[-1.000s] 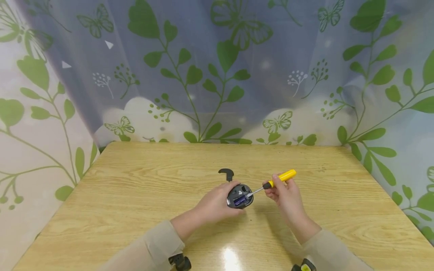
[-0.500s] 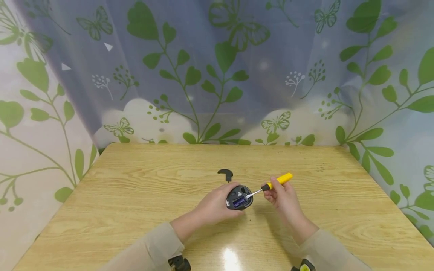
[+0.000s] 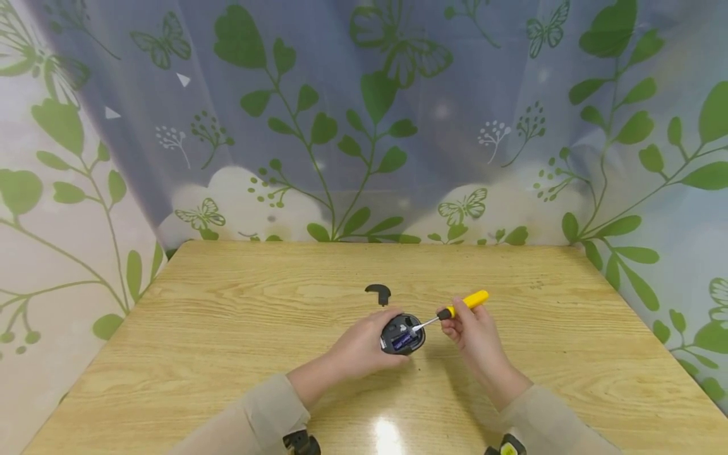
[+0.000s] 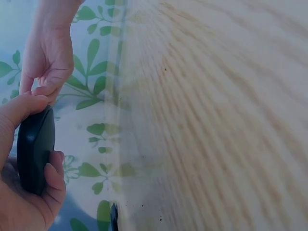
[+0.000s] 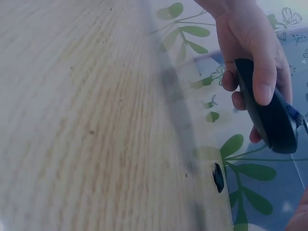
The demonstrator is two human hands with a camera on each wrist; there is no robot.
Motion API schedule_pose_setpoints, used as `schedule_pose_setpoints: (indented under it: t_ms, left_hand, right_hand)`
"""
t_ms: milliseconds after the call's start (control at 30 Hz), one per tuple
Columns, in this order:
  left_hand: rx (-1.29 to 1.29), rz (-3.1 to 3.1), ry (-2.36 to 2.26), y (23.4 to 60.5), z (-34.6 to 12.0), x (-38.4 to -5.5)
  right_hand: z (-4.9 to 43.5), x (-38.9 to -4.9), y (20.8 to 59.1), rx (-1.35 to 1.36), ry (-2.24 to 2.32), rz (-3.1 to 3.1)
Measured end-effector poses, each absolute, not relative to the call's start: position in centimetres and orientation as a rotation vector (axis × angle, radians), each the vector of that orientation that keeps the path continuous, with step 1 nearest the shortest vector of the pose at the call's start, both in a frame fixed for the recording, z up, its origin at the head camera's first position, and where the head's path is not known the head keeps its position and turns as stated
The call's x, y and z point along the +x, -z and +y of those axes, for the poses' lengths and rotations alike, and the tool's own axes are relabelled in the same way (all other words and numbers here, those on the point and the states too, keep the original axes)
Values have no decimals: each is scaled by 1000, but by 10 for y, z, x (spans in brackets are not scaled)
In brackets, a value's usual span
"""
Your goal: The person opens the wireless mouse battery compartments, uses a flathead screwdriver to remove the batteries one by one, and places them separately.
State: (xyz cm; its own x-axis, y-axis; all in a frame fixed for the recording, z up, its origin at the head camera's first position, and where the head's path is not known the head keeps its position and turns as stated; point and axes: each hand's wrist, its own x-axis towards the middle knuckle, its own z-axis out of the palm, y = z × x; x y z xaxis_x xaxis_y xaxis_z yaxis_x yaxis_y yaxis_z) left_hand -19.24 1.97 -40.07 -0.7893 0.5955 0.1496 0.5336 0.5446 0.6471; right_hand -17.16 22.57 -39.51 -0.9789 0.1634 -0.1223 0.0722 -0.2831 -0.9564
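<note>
A black computer mouse (image 3: 392,344), its underside up, is gripped at its sides by my left hand (image 3: 361,344), above the table. In its uncovered compartment lies a dark blue battery (image 3: 402,341). My right hand (image 3: 478,338) holds a screwdriver (image 3: 473,299) with a yellow handle, its metal tip at the battery's end inside the compartment. In the right wrist view, the battery (image 5: 294,115) sticks up a little from the mouse (image 5: 269,115). The left wrist view shows the mouse (image 4: 36,149) edge-on; the screwdriver is hidden there.
A black curved cover (image 3: 380,292) lies on the wooden table (image 3: 256,291), just beyond the mouse. A leaf-patterned curtain (image 3: 318,126) hangs behind the table and along both sides.
The screwdriver and right hand have shifted slightly left and down. The battery's end looks more tilted in the compartment. The left hand keeps its grip on the mouse.
</note>
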Motion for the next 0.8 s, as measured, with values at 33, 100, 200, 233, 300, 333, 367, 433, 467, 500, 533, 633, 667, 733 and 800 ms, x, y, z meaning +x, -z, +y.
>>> schedule_pose_setpoints:
  t_ms: [33, 100, 200, 233, 300, 333, 367, 433, 467, 500, 533, 633, 667, 733, 800]
  left_hand:
    - [974, 2683, -1084, 401, 20, -193]
    - [957, 2675, -1105, 401, 20, -193]
    - [950, 2669, -1118, 401, 20, -193]
    - [954, 2664, -1121, 401, 20, -193]
    - [950, 2657, -1127, 401, 20, -194]
    - [946, 2651, -1132, 401, 20, -194]
    - [940, 2649, -1135, 400, 20, -194]
    - [931, 2651, -1139, 400, 20, -194]
    - [927, 2652, -1143, 400, 19, -194]
    - [921, 2653, -1144, 400, 19, -194]
    - [916, 2656, -1144, 399, 19, -194]
    - [907, 2662, -1143, 398, 18, -193]
    - [905, 2660, -1145, 398, 18, -193]
    - [905, 2660, -1142, 398, 18, -193]
    - [910, 2660, -1140, 398, 19, -193]
  right_hand:
    - [226, -172, 394, -298, -2453, -1847]
    - [226, -172, 393, -298, -2457, -1844]
    - [226, -172, 393, -311, -2463, -1842]
    - [226, -172, 393, -315, -2463, -1841]
    - [227, -172, 393, -323, -2469, -1827]
    - [227, -172, 392, -322, -2474, -1817]
    - [228, -172, 392, -324, -2482, -1801]
    - [230, -173, 392, -323, -2497, -1774]
    - [232, -173, 392, -328, -2504, -1762]
    - [233, -174, 392, -328, -2509, -1752]
    - [235, -174, 392, -328, -2513, -1747]
    - [239, -174, 392, -324, -2505, -1763]
    - [240, -174, 392, -322, -2503, -1773]
    - [242, -174, 393, -315, -2502, -1792]
    - [242, -174, 393, -320, -2501, -1808]
